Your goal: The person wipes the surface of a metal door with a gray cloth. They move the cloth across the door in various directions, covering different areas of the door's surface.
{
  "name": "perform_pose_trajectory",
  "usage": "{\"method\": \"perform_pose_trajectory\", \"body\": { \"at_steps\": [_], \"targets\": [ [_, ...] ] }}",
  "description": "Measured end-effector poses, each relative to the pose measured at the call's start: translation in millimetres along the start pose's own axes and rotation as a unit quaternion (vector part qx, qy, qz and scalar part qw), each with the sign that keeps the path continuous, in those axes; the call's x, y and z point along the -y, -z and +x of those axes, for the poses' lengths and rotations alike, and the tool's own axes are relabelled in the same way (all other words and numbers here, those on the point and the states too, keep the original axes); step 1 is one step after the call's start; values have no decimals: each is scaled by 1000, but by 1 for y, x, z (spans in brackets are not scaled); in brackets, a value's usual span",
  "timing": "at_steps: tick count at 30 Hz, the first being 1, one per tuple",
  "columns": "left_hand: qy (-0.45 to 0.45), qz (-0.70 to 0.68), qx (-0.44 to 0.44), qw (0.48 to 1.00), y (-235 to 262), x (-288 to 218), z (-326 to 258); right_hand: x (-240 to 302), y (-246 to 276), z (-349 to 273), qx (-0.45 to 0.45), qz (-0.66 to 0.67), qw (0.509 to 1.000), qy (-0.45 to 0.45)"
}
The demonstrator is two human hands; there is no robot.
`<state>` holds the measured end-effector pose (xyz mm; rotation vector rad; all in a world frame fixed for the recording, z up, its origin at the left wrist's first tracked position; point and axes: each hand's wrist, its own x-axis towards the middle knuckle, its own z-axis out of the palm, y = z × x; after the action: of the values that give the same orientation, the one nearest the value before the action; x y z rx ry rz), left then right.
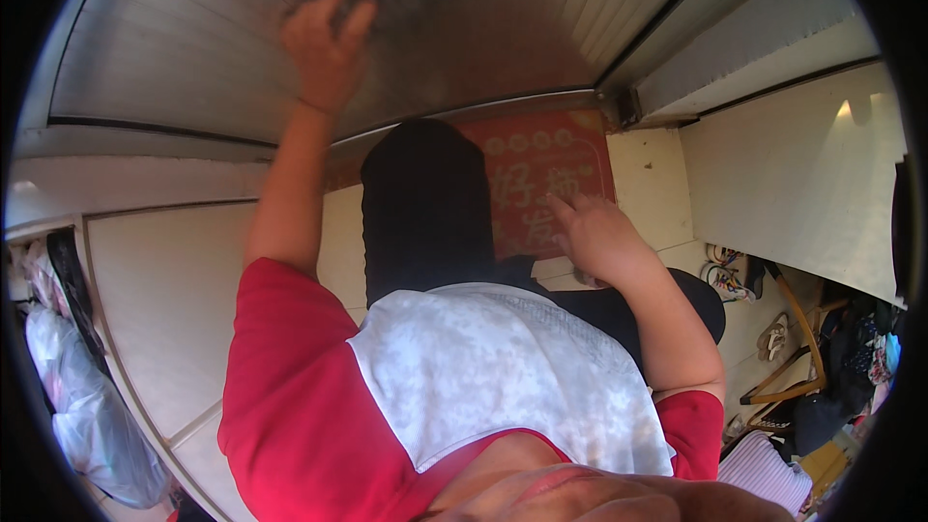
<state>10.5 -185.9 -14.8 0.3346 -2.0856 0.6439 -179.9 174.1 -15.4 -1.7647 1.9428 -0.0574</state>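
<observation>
I am working in what is looking like a home's entrance. A red mat (pixel 541 164) is lying at the foot of a ridged metal door (pixel 464 48). Right of the mat, sneakers (pixel 720 280) and sandals (pixel 773 336) are sitting on a pale tiled floor (pixel 650 188); farther right of it, clothes (pixel 855 362) are piling up. Well left of the mat, a stuffed plastic bag (pixel 92 416) is showing.
</observation>
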Motion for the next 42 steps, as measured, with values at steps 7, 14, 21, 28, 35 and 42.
{"method": "perform_pose_trajectory", "body": {
  "at_steps": [7, 14, 21, 28, 35, 42],
  "targets": [
    [-45, -32, 213, 975, -29, -41, -114, 0, 5, 3, 33, -11, 999, -17],
    [19, -41, 137, 990, 3, -9, -66, 2, 8, 11, 41, -10, 999, -11],
    [91, 79, -129, 984, 66, 72, 55, 1, -1, 12, 50, 15, 999, -14],
    [56, 49, -98, 992, 36, 61, -12, 0, -1, 14, 45, -22, 999, -11],
    [69, -26, 145, 987, -10, -1, -165, -2, -5, 17, 67, -41, 997, -19],
    [76, -41, 252, 964, -7, -9, -182, -7, -5, 19, 76, -29, 996, -29]
  ]
}}
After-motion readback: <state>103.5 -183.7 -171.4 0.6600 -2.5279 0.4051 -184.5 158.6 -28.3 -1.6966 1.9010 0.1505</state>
